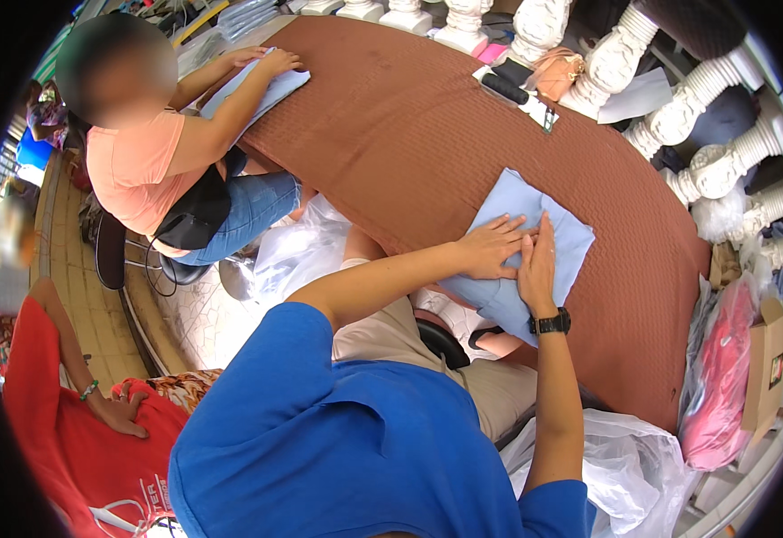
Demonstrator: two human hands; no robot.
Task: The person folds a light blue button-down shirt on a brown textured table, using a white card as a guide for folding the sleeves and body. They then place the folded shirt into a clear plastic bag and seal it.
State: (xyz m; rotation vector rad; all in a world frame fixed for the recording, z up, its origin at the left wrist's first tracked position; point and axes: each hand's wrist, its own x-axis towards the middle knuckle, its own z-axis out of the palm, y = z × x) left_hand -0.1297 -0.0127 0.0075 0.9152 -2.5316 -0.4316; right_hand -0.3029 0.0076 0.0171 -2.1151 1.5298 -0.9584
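A light blue folded cloth (510,199) lies on the brown-covered table (409,125) in front of me, its near part reaching the table's edge. Flat on its middle rests my left hand (492,247), fingers stretched out toward the right. Beside it, fingertips meeting the left ones, my right hand (537,273) lies on the cloth with its fingers extended and pointing away from me. A black watch (550,321) is on my right wrist. The cloth's layers under my palms are hidden.
At the table's far left a seated person (136,175) presses on another blue cloth (279,87). A person in red (42,430) is close on my left. White balusters (611,61) line the far side. Plastic bags (629,466), a pink bundle (723,377) and a cardboard box (765,363) stand right.
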